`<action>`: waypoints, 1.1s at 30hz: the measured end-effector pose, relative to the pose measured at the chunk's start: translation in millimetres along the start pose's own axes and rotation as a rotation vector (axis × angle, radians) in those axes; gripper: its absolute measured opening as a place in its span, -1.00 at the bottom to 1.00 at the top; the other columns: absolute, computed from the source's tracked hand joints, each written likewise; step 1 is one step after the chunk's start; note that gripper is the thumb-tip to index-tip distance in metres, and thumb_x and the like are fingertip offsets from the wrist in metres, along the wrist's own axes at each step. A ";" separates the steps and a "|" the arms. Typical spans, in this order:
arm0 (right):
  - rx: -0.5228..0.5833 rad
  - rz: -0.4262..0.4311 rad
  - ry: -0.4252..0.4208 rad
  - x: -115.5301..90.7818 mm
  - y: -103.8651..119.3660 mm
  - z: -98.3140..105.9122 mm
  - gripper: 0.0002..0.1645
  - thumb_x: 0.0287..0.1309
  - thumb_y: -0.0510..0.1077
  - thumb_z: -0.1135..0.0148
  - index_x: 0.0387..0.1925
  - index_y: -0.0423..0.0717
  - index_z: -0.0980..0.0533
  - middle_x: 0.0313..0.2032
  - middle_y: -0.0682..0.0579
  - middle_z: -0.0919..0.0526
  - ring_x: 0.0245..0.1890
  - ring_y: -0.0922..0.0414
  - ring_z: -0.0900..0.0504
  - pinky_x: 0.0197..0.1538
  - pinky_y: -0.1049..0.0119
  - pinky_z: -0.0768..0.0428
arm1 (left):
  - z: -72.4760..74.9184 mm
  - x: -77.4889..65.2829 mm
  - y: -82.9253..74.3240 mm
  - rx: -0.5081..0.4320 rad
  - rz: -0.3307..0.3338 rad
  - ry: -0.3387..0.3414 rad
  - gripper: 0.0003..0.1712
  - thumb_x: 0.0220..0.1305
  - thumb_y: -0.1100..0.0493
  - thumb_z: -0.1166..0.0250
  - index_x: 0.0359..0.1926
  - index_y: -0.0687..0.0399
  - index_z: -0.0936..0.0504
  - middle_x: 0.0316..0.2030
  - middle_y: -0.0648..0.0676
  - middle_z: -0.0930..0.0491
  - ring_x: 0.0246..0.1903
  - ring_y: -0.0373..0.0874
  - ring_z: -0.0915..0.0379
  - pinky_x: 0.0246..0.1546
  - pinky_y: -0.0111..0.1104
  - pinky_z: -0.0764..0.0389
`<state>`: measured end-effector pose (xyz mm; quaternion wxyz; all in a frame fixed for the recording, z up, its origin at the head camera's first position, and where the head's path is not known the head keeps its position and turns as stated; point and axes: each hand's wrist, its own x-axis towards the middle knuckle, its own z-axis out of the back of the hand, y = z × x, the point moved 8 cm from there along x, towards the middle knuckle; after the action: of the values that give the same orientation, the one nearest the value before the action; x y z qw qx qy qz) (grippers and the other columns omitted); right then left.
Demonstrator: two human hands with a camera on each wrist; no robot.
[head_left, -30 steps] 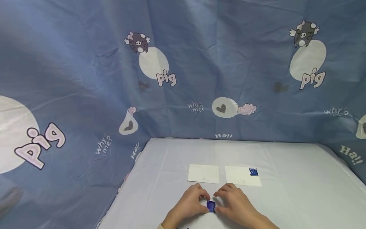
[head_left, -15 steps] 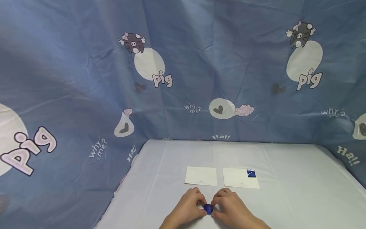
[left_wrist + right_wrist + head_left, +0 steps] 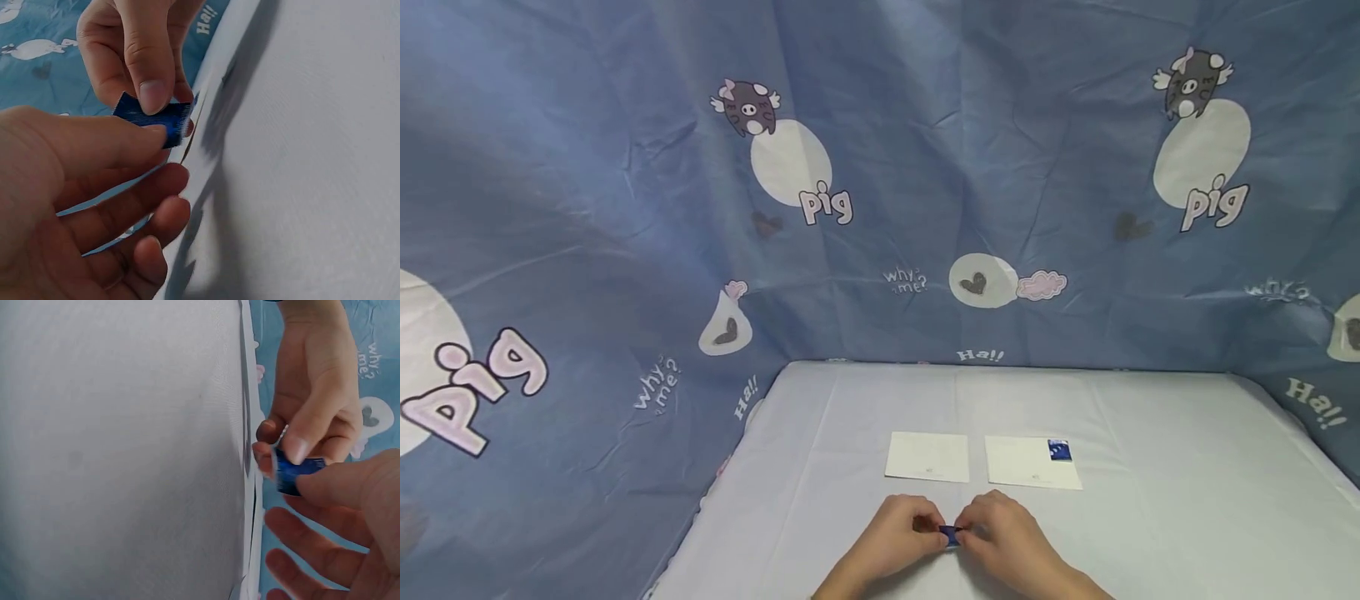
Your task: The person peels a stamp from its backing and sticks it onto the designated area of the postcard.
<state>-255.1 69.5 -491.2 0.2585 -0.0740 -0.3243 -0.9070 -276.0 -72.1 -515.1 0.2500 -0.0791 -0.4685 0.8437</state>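
Near the bottom centre of the head view, a small blue piece (image 3: 951,535) is pinched between two hands above the white cloth (image 3: 1180,483). The left hand (image 3: 895,537) grips it by thumb and fingertips on one side, and the right hand (image 3: 1011,542) does the same on the other. At the left of the left wrist view, the left hand's remaining fingers are loosely bent away from the piece; its index finger is mostly hidden behind the thumb. Toothed edges and a glossy dark face show there, so the piece is probably a thin wrapper or foil-like slip: very light, fairly pliable, and likely to slide under dry fingertips. Whether anything sits inside it cannot be told, nor whether it is bent or merely tilted. A firm thumb-and-finger pinch close to the toothed border looks the best hold, since the middle would offer less control and could crease; pulling hard in opposite directions might well tear it. Beyond the hands, at the lower centre of the head view, lie a left card (image 3: 927,457) and a right card (image 3: 1033,464), the latter bearing a blue square (image 3: 1059,450) at its upper right corner; both look flat and stiffer than the piece.
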 end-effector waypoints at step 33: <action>0.420 -0.137 -0.136 -1.1 10.5 34.2 -0.79 0.06 -0.10 -0.55 -0.47 0.21 -0.61 -0.59 0.25 -0.59 -0.63 0.32 -0.50 -0.57 0.40 -0.53 | -4.4 0.9 -17.0 -0.852 -0.069 0.073 -0.76 0.41 0.30 -0.23 -0.09 0.49 -0.54 -0.31 0.07 -0.68 -0.35 -0.13 -0.67 -0.22 -0.29 -0.71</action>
<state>-249.8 84.6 -459.0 0.1838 -0.0572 -0.5268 -0.8279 -269.2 -60.9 -503.3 0.2393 -0.1895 -0.7683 0.5626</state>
